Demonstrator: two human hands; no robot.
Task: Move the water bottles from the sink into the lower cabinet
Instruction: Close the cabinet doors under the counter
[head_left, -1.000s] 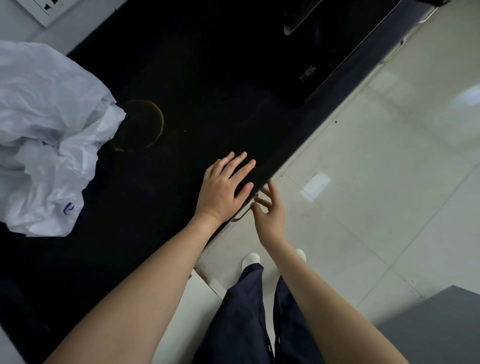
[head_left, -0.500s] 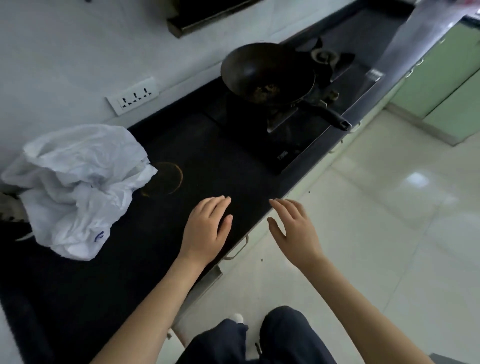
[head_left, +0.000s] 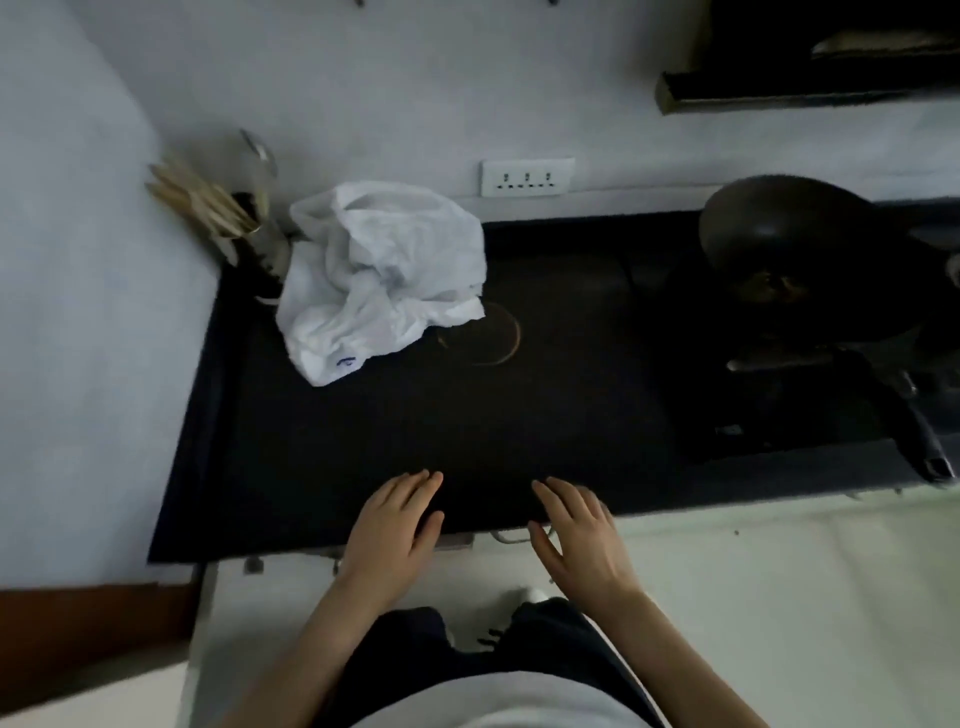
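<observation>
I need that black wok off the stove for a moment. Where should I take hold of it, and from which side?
Take the wok by its long dark handle, which runs from the bowl toward the counter's front edge and ends near it. Come in from the front with the right hand, the nearer one, and close the grip around the handle's outer end. The bowl is wide and round, a poor hold.

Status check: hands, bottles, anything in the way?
Left hand and right hand open, empty, at the black countertop front edge. No water bottles or sink in view. White crumpled plastic bag and dark wok sit farther back.

both empty hands: left hand (head_left: 392, 525), right hand (head_left: 576, 535) over countertop (head_left: 363, 426)
</observation>
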